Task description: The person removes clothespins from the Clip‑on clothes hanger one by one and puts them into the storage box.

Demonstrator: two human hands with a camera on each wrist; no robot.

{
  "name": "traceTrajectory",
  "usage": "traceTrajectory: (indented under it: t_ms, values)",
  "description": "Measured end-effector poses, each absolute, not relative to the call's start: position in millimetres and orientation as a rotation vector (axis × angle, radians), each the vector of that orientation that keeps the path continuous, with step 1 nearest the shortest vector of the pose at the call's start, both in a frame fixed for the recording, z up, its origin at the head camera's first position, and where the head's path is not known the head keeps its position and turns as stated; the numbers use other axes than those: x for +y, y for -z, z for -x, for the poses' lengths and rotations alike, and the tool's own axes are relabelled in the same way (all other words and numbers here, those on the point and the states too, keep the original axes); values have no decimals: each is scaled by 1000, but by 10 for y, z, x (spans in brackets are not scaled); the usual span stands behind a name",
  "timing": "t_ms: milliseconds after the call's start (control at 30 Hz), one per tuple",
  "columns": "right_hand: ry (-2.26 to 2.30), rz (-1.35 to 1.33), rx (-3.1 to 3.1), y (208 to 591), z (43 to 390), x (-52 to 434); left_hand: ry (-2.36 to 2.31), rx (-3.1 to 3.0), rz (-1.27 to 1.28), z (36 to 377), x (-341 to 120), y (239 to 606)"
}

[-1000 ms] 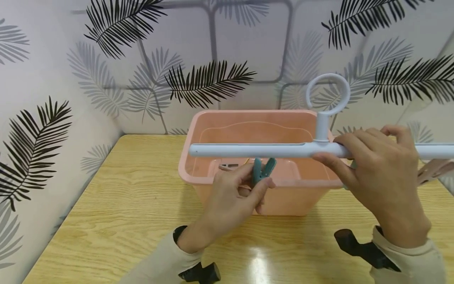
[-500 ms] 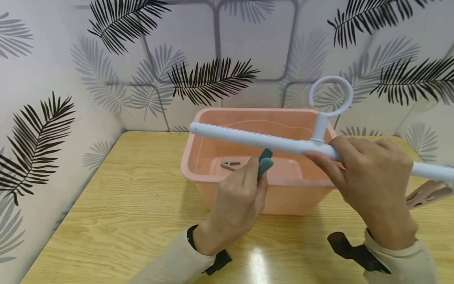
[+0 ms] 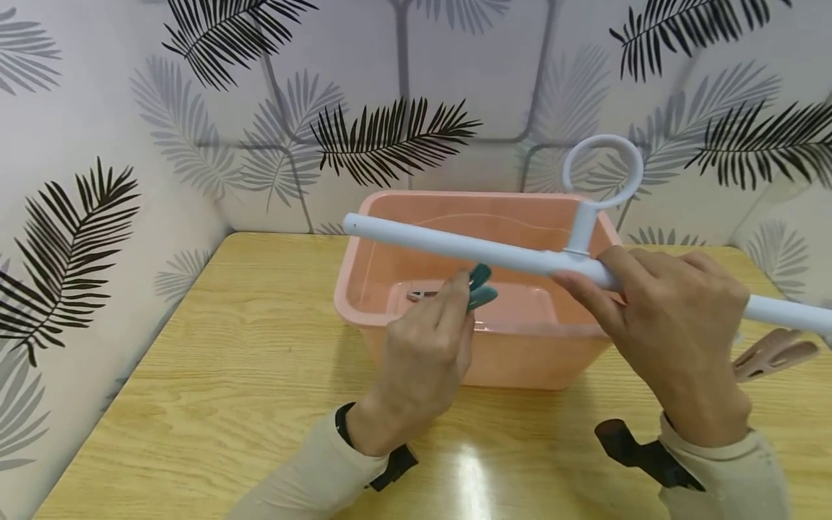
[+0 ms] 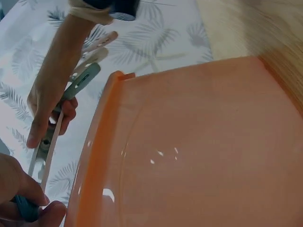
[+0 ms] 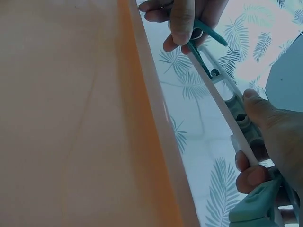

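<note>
A light wooden surface (image 3: 227, 375) with visible grain, a glare spot near its front edge. Behind and to both sides, white walls (image 3: 84, 130) printed with black and grey palm leaves.

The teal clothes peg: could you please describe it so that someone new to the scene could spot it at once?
Start at the pink basin on the wooden table. Above it the right hand holds a pale blue hanger bar. Just under that bar, the left hand pinches the teal clothes peg; the pegs near the bar's right end are pinkish-beige.
</note>
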State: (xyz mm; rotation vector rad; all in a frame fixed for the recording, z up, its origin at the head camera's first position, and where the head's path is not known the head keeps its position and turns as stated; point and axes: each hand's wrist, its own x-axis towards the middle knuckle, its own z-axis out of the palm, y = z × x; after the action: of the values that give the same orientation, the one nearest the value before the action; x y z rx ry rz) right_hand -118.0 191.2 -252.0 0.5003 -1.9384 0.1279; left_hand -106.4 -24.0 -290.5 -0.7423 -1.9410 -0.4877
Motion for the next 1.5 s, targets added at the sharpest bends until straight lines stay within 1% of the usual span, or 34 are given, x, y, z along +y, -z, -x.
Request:
traceTrajectory:
  t_ms: [67, 133, 200, 300, 367, 433, 533, 600, 700, 800, 967, 1067, 1267, 1367, 1500]
  values:
    - [-134, -491, -1920, 2523, 1184, 1903, 565, -1949, 767, 1060, -256, 2886]
    - [-153, -495, -1880, 2526, 1198, 1899, 776, -2002, 867, 1033, -280, 2842]
    - [-182, -500, -1819, 2525, 1216, 1905, 1202, -2074, 1012, 1007, -331, 2771]
    - [-237, -509, -1733, 2531, 1240, 1931, 2090, -2001, 1190, 1011, -413, 2703]
    - [-277, -500, -1693, 2536, 1245, 1958, 2661, -1775, 1213, 1043, -420, 2723]
    - [-305, -490, -1671, 2549, 1244, 1981, 3092, -1470, 1250, 1073, -369, 2795]
    - [-331, -481, -1668, 2576, 1239, 1998, 3522, -934, 1241, 1079, -240, 2933]
    - [-334, -481, -1673, 2588, 1239, 2003, 3667, -672, 1198, 1063, -173, 2999]
    - [-327, -500, -1691, 2578, 1235, 2018, 3744, -460, 1165, 1045, -128, 3059]
    - [-345, -541, -1697, 2558, 1228, 2050, 3737, -498, 1146, 1020, -121, 3079]
    - [-423, -607, -1708, 2551, 1219, 2089, 3694, -635, 1229, 994, -117, 3128]
    - [-452, -626, -1704, 2564, 1230, 2089, 3681, -613, 1256, 1008, -97, 3174]
    - [-487, -645, -1660, 2592, 1250, 2070, 3655, -479, 1466, 1068, -62, 3244]
    - [-389, -599, -1717, 2564, 1235, 2074, 3365, -804, 1473, 1109, -87, 3160]
    - [-225, -518, -1778, 2532, 1228, 2061, 2772, -1472, 1259, 1113, -194, 2970]
